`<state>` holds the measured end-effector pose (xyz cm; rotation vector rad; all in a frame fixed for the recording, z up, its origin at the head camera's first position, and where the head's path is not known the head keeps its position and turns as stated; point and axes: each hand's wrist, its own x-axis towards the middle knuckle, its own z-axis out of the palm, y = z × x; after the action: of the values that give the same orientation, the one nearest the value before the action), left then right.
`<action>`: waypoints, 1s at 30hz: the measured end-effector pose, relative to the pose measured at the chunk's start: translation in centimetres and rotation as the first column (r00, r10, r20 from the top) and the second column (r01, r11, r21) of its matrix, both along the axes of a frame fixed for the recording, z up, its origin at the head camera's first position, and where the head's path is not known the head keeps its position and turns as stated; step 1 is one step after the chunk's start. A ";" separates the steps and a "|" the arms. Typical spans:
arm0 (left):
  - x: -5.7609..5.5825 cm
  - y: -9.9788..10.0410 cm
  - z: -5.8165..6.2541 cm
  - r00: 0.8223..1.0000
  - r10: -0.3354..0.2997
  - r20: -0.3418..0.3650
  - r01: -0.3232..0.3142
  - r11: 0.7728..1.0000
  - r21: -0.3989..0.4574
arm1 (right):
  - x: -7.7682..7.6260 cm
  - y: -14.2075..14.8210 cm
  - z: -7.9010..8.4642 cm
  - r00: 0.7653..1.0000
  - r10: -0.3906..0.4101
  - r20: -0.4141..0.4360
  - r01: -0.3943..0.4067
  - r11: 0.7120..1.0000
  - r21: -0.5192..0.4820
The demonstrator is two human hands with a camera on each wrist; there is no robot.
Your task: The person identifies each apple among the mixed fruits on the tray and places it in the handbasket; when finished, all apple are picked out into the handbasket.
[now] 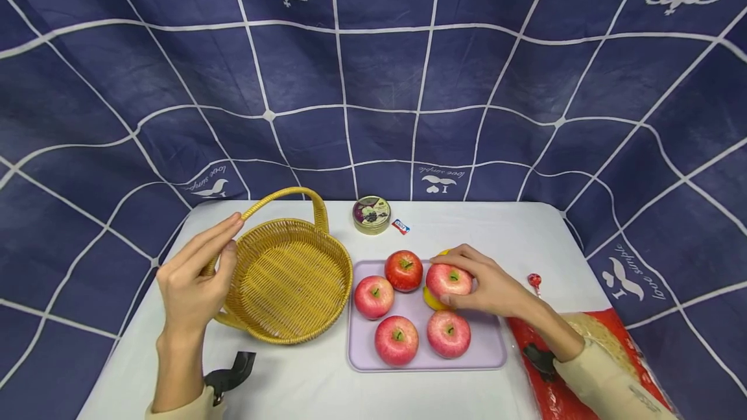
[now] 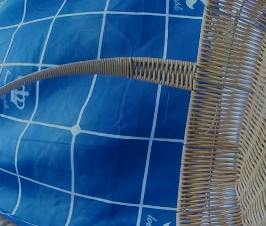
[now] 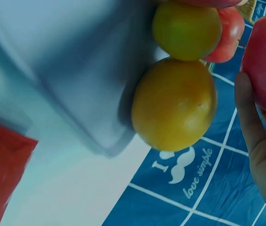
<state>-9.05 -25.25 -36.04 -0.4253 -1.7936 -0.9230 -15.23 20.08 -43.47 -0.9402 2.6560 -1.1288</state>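
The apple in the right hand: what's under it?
Two yellow fruits; the head view shows only their edges past the held apple, the right wrist view more. The lilac tray directly beneath them is covered.

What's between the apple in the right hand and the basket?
The dark red apple and leftmost pink apple lie there on the tray, seen in the head view.

Wears a cream left sleeve (image 1: 184, 409) and a right sleeve (image 1: 609, 381) with faint grey marking (image 1: 644, 397). Has a hooked black left wrist bracket (image 1: 226, 379) and a black right wrist bracket (image 1: 541, 361). Shows bare left hand (image 1: 194, 280) and right hand (image 1: 489, 282).
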 end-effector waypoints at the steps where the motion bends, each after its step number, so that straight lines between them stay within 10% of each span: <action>1: 0.0 0.0 0.0 1.000 0.000 0.001 0.000 1.000 0.002 | 0.0 -0.2 0.0 1.000 0.002 -0.003 -0.002 1.000 -0.003; 30: 0.3 0.4 0.4 1.000 -0.012 -0.008 0.013 0.999 0.035 | -1.0 -4.1 0.4 0.998 0.066 -0.021 -0.065 0.998 0.010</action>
<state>-8.77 -24.87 -35.66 -0.4177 -1.7670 -0.9587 -16.22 15.96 -43.07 -1.0354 2.6241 -1.0972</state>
